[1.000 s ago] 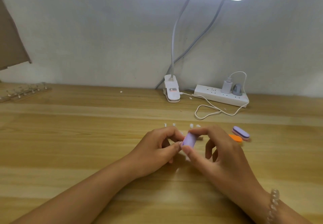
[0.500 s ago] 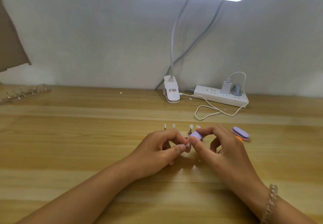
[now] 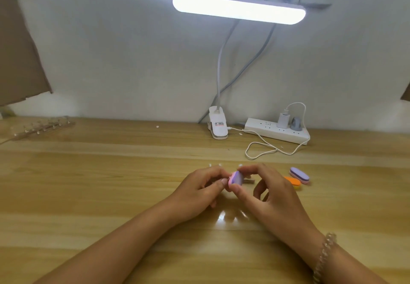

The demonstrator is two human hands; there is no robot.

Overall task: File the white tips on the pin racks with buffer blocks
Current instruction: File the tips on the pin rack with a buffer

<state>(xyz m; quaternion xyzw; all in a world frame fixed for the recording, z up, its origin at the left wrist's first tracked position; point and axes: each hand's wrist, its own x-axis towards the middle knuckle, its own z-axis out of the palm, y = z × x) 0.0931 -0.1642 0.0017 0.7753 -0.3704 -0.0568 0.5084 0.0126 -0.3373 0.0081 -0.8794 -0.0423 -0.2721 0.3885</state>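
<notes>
The buffer block (image 3: 235, 178), a small purple one with a pink edge, is in my right hand (image 3: 274, 197), pinched between thumb and forefinger and tipped up on its edge just above the desk (image 3: 106, 195), in the middle of my view. My other right fingers are loosely curled below it. My left hand (image 3: 198, 191) comes in from the other side with its fingers curled and the thumb tip touching or nearly touching the block's near edge. Whether that hand is gripping anything I cannot tell, since my own fingers hide the spot. Just behind my knuckles a few white tips (image 3: 219, 165) peek up in a row. A short end of the pin rack (image 3: 250, 180) that carries them shows just beside the block, and the rest of it is hidden. To the right of my right hand, near but apart from it, two more blocks lie on the desk: a purple spare block (image 3: 299, 174) and an orange block (image 3: 293, 182) partly tucked in front of it, touching it. Far off at the left rear of the desk lies a second pin rack (image 3: 42, 127), blurred. At the back sit the lamp's clamp (image 3: 218, 126) and a white power strip (image 3: 277, 131) with a charger (image 3: 282, 119) plugged in, and a white cable (image 3: 264, 149) loops on the desk in front of them. The lit lamp bar (image 3: 238, 8) hangs above. A beaded bracelet (image 3: 324, 255) circles my right wrist.
</notes>
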